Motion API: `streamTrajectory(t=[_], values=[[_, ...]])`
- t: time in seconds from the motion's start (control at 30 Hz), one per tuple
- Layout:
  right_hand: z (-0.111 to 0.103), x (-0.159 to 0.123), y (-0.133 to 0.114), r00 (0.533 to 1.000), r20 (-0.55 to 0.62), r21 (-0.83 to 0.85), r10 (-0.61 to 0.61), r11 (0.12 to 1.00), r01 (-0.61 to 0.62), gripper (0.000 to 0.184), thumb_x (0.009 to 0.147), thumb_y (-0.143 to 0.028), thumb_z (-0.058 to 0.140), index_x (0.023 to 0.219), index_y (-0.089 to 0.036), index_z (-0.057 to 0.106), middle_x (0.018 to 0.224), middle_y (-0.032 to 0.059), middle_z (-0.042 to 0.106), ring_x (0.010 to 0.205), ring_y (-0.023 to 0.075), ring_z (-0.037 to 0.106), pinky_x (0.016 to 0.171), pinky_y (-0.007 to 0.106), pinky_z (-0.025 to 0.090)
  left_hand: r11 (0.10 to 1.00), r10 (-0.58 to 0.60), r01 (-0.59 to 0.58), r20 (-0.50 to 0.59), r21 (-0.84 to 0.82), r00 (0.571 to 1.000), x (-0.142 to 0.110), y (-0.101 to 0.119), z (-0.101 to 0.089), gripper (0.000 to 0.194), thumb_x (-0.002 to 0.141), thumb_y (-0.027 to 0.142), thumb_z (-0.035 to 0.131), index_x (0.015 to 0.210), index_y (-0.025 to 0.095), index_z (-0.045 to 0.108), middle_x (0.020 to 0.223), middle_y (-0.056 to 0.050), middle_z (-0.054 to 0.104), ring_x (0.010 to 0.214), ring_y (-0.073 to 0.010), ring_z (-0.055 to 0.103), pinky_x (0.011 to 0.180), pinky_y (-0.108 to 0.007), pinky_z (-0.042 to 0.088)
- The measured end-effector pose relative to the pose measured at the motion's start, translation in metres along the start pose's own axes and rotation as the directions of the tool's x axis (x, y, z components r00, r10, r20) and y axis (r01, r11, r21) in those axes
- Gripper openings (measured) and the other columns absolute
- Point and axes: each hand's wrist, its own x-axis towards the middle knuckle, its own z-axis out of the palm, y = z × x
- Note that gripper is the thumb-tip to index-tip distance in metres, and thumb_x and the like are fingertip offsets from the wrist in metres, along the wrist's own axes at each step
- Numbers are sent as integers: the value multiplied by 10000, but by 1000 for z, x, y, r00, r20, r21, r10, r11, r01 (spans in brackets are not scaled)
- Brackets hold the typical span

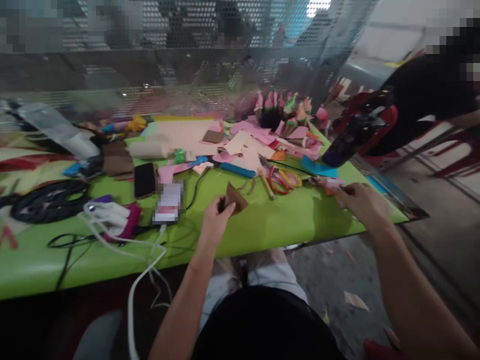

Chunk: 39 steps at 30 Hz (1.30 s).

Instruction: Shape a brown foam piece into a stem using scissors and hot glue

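My left hand is closed on a folded piece of brown paper, held above the green tabletop with a pointed corner upward. To the right, my right hand is low over the table with its fingers drawn together at some small pinkish scraps. What those fingers grip is blurred and too small to name. Between the hands lie scissors with red loops and yellow loops, a wooden stick and a blue pen-like tool.
Pink paper pieces pile up at the back, beside several paper-wrapped shapes. At left are a dark phone, a lit phone on a white cable, and a power strip. A dark bottle stands right; a person in black sits beyond.
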Motion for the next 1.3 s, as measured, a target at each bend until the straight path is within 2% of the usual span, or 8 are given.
streamTrajectory(t=[0.07, 0.13, 0.2, 0.3, 0.5, 0.8, 1.03, 1.3], values=[[-7, -6, -11, 966, -150, -193, 212, 952, -239, 414, 810, -608, 569, 690, -214, 611, 773, 179, 631, 626, 260, 552, 537, 386, 321, 977, -71, 71, 8, -203, 997, 3, 0, 6, 242, 693, 353, 724, 818, 182, 608, 766, -12, 668, 702, -150, 612, 635, -255, 471], [-5, -11, -29, 961, -224, -104, 161, 977, -188, 331, 834, -546, 576, 819, -221, 634, 931, 189, 650, 786, 301, 600, 616, 406, 381, 942, -99, 93, -4, -323, 995, 6, 2, 13, 284, 642, 338, 761, 810, 182, 592, 759, 0, 662, 681, -136, 600, 603, -238, 464], [7, -16, -53, 990, -133, 219, 52, 975, -22, 296, 833, -521, 607, 911, -238, 639, 918, 139, 659, 796, 276, 610, 668, 397, 443, 912, -118, 106, -6, -397, 993, 7, 6, 21, 323, 607, 327, 779, 828, 184, 592, 798, -4, 678, 687, -132, 608, 620, -244, 477], [36, -19, -97, 993, 43, 620, -111, 783, 61, 286, 817, -502, 660, 979, -266, 646, 953, 87, 685, 831, 251, 627, 744, 392, 498, 876, -146, 150, 45, -458, 988, 8, 13, 32, 391, 591, 317, 791, 910, 185, 607, 855, -16, 702, 670, -133, 637, 648, -264, 491], [81, -13, -160, 979, 79, 826, -190, 563, 42, 433, 734, -458, 758, 1070, -203, 663, 865, 32, 671, 761, 177, 628, 691, 320, 519, 839, -185, 223, 125, -496, 975, 11, 22, 43, 456, 598, 309, 807, 977, 169, 598, 891, -35, 717, 651, -145, 668, 631, -265, 504], [95, 5, -160, 983, 155, 882, -96, 462, -94, 280, 646, -349, 807, 851, -188, 706, 711, 13, 683, 616, 146, 594, 592, 292, 484, 889, -197, 245, 161, -388, 967, 21, 23, 37, 256, 655, 299, 764, 862, 187, 664, 821, -17, 699, 712, -146, 619, 599, -243, 456], [100, 12, -158, 973, 209, 908, -99, 389, -155, 254, 621, -255, 808, 857, -209, 724, 722, 5, 688, 657, 147, 607, 606, 281, 490, 895, -177, 186, 59, -405, 982, 29, 19, 28, 171, 708, 328, 706, 743, 181, 626, 683, 12, 627, 623, -113, 571, 577, -227, 421], [98, 11, -159, 976, 187, 939, -108, 311, -145, 212, 652, -196, 804, 853, -238, 752, 716, -9, 684, 674, 127, 596, 610, 246, 473, 865, -182, 199, 82, -461, 980, 30, 17, 28, 174, 696, 337, 682, 699, 176, 617, 582, 22, 605, 542, -112, 555, 580, -248, 438]])
